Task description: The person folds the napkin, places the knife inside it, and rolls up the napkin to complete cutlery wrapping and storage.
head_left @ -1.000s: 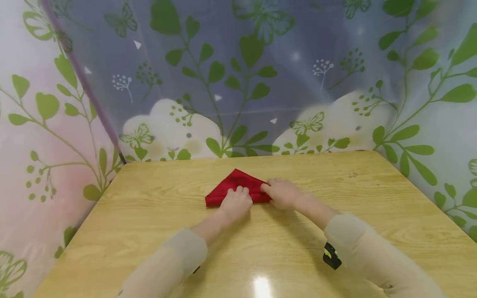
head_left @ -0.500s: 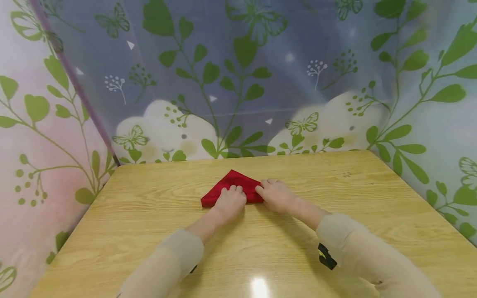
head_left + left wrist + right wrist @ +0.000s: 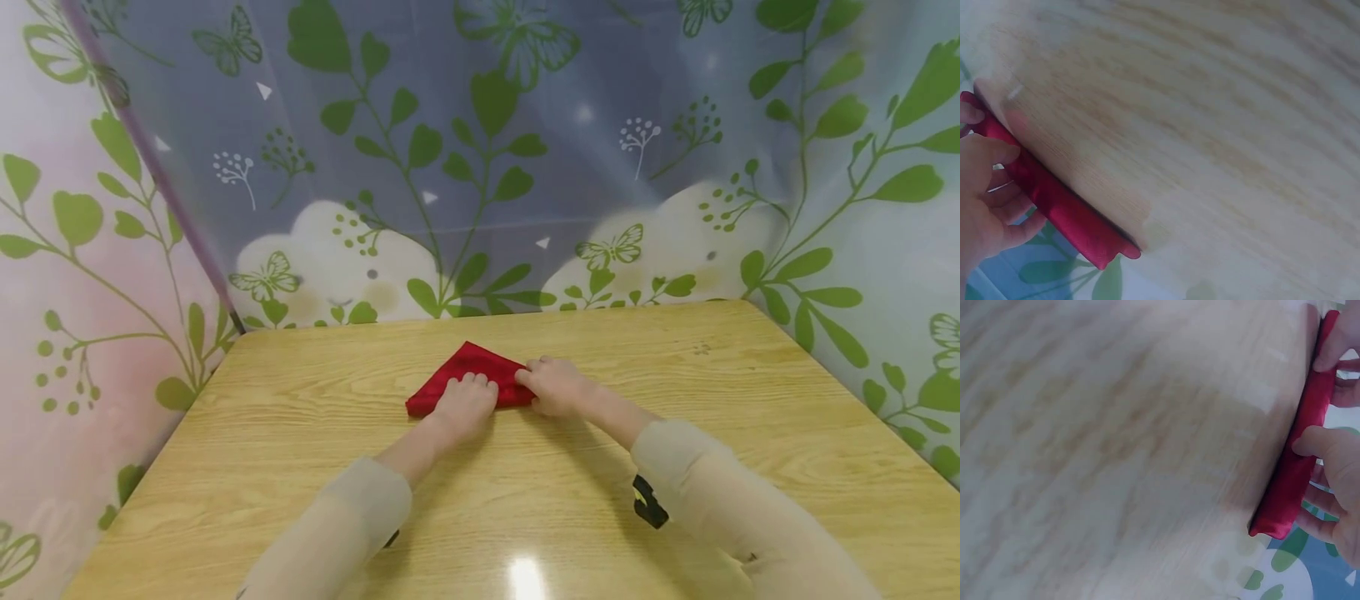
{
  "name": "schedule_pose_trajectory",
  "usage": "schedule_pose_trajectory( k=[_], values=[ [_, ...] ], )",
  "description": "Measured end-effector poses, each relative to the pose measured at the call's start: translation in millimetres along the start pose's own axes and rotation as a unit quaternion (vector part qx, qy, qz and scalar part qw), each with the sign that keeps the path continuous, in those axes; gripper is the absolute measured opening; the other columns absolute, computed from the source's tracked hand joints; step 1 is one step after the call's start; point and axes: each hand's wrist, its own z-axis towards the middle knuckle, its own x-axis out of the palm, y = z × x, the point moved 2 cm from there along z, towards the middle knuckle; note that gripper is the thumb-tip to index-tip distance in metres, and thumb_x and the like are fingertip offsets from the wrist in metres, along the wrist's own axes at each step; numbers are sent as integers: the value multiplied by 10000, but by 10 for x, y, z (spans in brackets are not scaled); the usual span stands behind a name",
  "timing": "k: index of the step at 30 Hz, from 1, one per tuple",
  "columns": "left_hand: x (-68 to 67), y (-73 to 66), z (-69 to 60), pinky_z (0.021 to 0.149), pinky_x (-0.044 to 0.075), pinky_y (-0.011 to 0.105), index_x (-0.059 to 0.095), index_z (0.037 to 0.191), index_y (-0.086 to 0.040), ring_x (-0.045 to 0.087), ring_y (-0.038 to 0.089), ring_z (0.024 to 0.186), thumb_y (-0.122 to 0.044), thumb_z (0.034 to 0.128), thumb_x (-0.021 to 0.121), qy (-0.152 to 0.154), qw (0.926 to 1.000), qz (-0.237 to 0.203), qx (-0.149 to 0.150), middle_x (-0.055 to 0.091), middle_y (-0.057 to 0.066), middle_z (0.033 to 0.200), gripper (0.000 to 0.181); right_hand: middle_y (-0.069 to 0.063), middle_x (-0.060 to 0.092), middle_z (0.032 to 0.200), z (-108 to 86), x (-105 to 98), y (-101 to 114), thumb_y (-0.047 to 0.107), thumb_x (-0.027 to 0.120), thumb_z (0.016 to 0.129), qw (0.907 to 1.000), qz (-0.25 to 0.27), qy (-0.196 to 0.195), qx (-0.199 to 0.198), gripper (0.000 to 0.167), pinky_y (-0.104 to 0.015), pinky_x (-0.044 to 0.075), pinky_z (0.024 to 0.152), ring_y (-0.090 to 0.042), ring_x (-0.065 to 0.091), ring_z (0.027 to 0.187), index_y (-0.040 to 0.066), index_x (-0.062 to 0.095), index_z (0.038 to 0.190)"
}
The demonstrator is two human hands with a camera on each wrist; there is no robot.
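Observation:
On the wooden table lies a red, slightly shiny cloth point(image 3: 468, 362), a triangle with its point facing away and its near edge folded into a thick band. My left hand point(image 3: 467, 407) holds this band near its middle. At its right end my right hand point(image 3: 557, 387) pinches it. In the left wrist view, my left thumb point(image 3: 1002, 152) presses the near side of the band point(image 3: 1069, 215), fingers beyond it. The right wrist view has my right thumb point(image 3: 1310, 441) on the band point(image 3: 1288, 487), with the left hand point(image 3: 1342, 340) farther along. Cloth under the palms is hidden.
The wooden table point(image 3: 300, 467) spreads around both arms, with a light glare near its front. Printed curtains with leaves and butterflies point(image 3: 495, 167) stand along its back and sides. A dark band point(image 3: 649, 502) hangs under the right sleeve.
The head view has shifted slightly, moving the whole scene a little left. Both hands stay on the folded edge, and the cloth keeps nearly the same shape.

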Motion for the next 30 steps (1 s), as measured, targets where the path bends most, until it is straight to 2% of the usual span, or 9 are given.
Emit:
schedule_pose_trajectory(
  k=[7,15,25,30],
  values=[
    [2,-7,9,746,479,403,621,973,-46,524,248,896,-129,873,591,77,9999,-104,-28,561,99,915,134,-79,580,854,21,-26,-57,121,704,754,9994,266,210,-110,221,-389,477,712,-268,586,779,91,604,949],
    [-23,23,8,775,470,429,616,1087,-82,496,264,974,-163,864,608,174,9997,13,-142,542,112,1016,237,-61,574,873,52,-11,-93,119,688,761,9981,458,412,-71,221,-383,465,744,-261,586,799,102,593,959],
    [35,41,15,719,486,384,604,1083,-95,528,249,916,-170,891,604,91,9980,605,175,570,97,972,207,-65,577,882,10,-16,-85,106,670,772,9975,612,332,-73,224,-380,471,751,-241,587,811,90,565,969],
    [47,59,22,696,497,367,603,1031,-78,544,244,879,-162,889,603,89,9974,586,399,576,98,943,165,-53,552,863,-30,-7,-39,125,700,773,9983,558,138,-33,238,-380,477,713,-237,573,797,103,546,953]
  ],
)
